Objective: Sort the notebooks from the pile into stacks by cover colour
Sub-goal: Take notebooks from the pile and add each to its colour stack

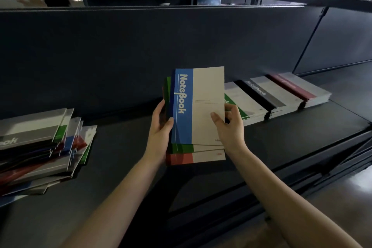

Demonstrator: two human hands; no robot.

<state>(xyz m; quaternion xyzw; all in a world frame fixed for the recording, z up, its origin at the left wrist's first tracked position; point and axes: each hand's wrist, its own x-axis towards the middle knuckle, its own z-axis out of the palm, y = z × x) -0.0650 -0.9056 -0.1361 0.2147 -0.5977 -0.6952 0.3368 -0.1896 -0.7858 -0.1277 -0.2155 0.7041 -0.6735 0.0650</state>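
Blue-banded, the top notebook (201,106) is held upright in front of the person, above the dark shelf (130,177), at the front of a small handful. A green notebook (181,148) and a red notebook (181,158) show below its lower edge, fanned slightly downward.

The left hand (161,125) grips the handful at its spine side: the thumb (169,124) lies on the blue band, and the fingers (161,106) wrap round behind the left edge. The right hand (229,129) pinches the right edge of the blue notebook, its thumb (216,119) pressed flat on the pale cover and its fingers (234,111) curled behind that edge.

On the shelf to the left lies the mixed pile (40,147), untidy, with grey, green, blue and red covers jutting at different angles. To the right, three tidy stacks lie side by side against the dark back panel (141,46): a green stack (247,102) nearest the hands, then a black stack (265,94), then a red stack (298,88) farthest out.
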